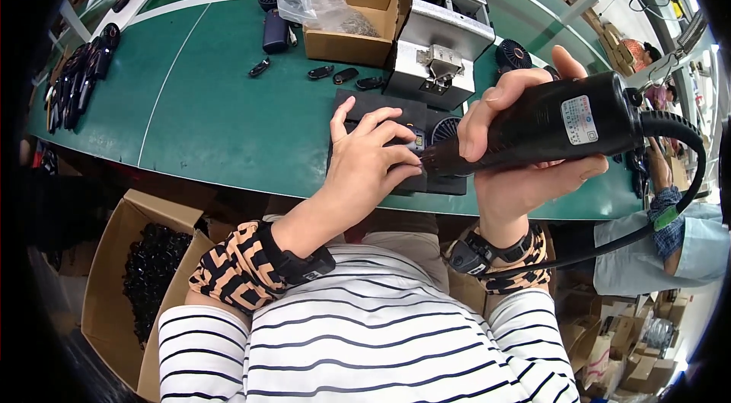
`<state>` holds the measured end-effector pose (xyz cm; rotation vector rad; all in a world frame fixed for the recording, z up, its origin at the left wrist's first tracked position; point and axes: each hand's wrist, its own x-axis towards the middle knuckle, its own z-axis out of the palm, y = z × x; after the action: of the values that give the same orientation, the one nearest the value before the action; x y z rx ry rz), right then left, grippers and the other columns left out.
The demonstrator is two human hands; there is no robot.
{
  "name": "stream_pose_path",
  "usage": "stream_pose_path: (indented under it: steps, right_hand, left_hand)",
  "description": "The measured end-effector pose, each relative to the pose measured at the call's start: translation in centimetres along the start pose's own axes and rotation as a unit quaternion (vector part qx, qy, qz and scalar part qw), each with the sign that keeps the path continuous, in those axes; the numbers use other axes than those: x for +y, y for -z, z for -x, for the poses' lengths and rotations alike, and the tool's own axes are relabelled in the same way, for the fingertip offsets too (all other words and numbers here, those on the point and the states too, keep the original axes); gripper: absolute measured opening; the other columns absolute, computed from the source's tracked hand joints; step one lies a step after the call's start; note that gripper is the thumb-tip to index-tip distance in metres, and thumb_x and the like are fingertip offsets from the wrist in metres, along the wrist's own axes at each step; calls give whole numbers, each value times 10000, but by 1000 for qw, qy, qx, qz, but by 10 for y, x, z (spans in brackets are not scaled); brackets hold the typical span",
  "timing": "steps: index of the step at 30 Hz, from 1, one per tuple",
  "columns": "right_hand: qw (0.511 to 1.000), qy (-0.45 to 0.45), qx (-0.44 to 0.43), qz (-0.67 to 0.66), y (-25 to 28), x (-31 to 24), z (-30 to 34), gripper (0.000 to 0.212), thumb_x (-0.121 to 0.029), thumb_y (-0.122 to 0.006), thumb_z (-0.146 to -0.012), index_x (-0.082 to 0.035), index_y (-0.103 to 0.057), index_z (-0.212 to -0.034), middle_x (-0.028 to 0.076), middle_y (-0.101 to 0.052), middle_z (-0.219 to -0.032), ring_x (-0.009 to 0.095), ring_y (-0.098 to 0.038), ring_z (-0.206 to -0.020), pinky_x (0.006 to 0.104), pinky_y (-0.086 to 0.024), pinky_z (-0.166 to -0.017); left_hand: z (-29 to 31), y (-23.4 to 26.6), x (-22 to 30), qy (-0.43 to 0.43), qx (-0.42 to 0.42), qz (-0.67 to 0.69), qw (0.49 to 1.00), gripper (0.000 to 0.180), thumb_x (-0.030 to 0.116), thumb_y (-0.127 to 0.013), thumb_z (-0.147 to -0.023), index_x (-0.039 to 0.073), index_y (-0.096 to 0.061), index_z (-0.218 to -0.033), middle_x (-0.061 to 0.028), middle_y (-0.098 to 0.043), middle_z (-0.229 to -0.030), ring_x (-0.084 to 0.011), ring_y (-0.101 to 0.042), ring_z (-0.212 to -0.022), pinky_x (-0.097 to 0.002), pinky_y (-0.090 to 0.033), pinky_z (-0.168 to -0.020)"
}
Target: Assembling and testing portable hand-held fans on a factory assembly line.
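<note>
My right hand [510,136] grips a black electric screwdriver [556,125] with a white label and a thick black cord, its tip pointing left and down at a small black fan part [438,136] on a black mat [384,106]. My left hand [373,155] presses flat on that part, fingers spread just left of the screwdriver tip. The spot where tip meets part is mostly hidden by my fingers.
A grey metal screw-feeder machine [442,33] stands behind the mat, beside an open cardboard box [346,22] holding a plastic bag. Small black parts [343,74] lie on the green table [213,98]. A carton of black pieces [148,273] sits at my lower left. Another person [670,235] sits at right.
</note>
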<state>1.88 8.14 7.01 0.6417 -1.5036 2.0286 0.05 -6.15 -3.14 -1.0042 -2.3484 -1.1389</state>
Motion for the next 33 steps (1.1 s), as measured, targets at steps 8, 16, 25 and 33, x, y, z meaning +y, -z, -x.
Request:
stream_pose_path:
  steps: [8, 16, 25, 33]
  right_hand:
    - [999, -15, -2, -32, 1, 4, 1, 966, -797, -397, -809, -23, -302, -1379, 142, -546, -863, 181, -515, -456, 301, -423, -394]
    - [999, 28, 17, 36, 14, -1, -12, 965, -794, -395, -814, -17, -296, -1378, 138, -553, -863, 185, -527, -464, 299, -418, -409]
    - [995, 8, 23, 95, 12, 13, -2, 995, -811, -420, -784, -7, -315, -1362, 133, -551, -846, 185, -528, -463, 303, -431, -415]
    - [1000, 5, -12, -16, 18, 25, 4, 994, -834, -416, -757, -27, -338, -1332, 124, -514, -790, 173, -492, -439, 283, -414, -387]
  left_hand:
    - [0, 3, -3, 2, -15, 14, 1000, 199, 221, -808, -654, 169, -721, -826, 23, -644, -973, -218, -528, -1167, -580, -176, -1077]
    - [0, -6, -22, -7, -44, -78, 996, 471, 237, -735, -772, 91, -606, -1200, -80, -615, -1224, -266, -485, -1257, -596, -121, -1132]
    - [0, -3, -17, -6, -41, -70, 997, 495, 228, -740, -765, 85, -588, -1214, -82, -613, -1217, -268, -493, -1250, -588, -139, -1133]
    - [-3, -1, -14, -3, -49, -61, 997, 504, 208, -741, -759, 78, -576, -1218, -89, -606, -1223, -280, -478, -1265, -597, -129, -1132]
